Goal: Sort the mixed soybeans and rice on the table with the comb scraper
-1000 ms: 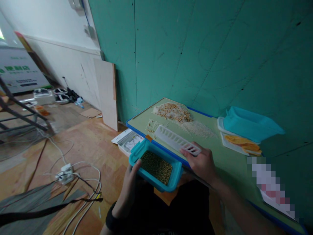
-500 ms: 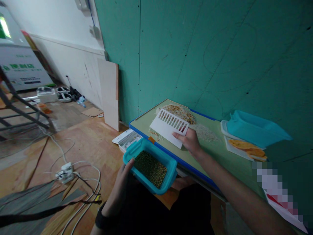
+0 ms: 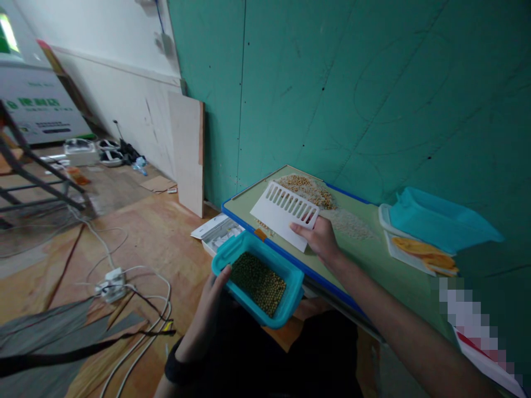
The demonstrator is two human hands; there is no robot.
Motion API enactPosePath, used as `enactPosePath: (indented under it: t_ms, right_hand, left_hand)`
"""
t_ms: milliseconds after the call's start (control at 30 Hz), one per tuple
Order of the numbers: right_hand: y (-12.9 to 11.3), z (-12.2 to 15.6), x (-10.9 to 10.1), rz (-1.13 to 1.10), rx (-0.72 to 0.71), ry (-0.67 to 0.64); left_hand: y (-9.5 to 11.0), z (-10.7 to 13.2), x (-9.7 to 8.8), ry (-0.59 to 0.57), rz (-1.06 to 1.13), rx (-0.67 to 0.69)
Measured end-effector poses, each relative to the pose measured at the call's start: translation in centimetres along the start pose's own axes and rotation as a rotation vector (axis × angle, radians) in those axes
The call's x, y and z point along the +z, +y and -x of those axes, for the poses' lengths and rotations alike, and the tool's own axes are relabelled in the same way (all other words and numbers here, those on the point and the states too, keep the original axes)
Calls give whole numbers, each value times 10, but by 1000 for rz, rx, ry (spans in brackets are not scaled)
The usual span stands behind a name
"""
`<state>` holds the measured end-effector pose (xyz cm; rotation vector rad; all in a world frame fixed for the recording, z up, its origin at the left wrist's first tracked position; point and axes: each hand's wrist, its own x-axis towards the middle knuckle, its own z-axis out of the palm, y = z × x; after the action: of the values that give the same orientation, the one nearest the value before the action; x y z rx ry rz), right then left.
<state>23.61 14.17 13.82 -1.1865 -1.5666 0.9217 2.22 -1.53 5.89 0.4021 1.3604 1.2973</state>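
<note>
My left hand [image 3: 216, 293] grips the left end of a teal plastic container [image 3: 292, 301], its thumb over the rim. Inside lie dark green beans [image 3: 251, 271] on one side and yellowish soybeans [image 3: 271, 293] on the other. My right hand [image 3: 321, 236] is closed on a white slotted scraper [image 3: 277, 218], thumb on its flat face. The scraper slants over the table's near edge, just above the container. Behind it, a pile of soybeans [image 3: 307, 187] mixed with white grains lies on the table. More white grains [image 3: 352, 224] are spread to the right; a few soybeans show beneath the scraper.
The light green table [image 3: 385, 276] has a blue edge and stands against a green wall. At its right are a teal bin [image 3: 440, 218] and an orange cloth [image 3: 423, 251] on a white tray. An open white box [image 3: 219, 235], a power strip [image 3: 112, 284] and cables are on the left.
The scraper has come slightly left and toward the container, covering more of the loose soybeans near the table edge. The whole view has shifted a little. Both hands keep their holds.
</note>
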Motion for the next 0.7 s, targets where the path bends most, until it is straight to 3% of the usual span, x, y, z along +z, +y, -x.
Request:
enactPosePath:
  t_ms: [133, 700]
  right_hand:
    - [-2, -1, 4, 0, -3, -4]
    - [2, -6, 26, -28, -25, -4]
  left_hand:
    - [3, 1, 2, 18, 25, -59]
    - [-1, 2, 3, 5, 41, -28]
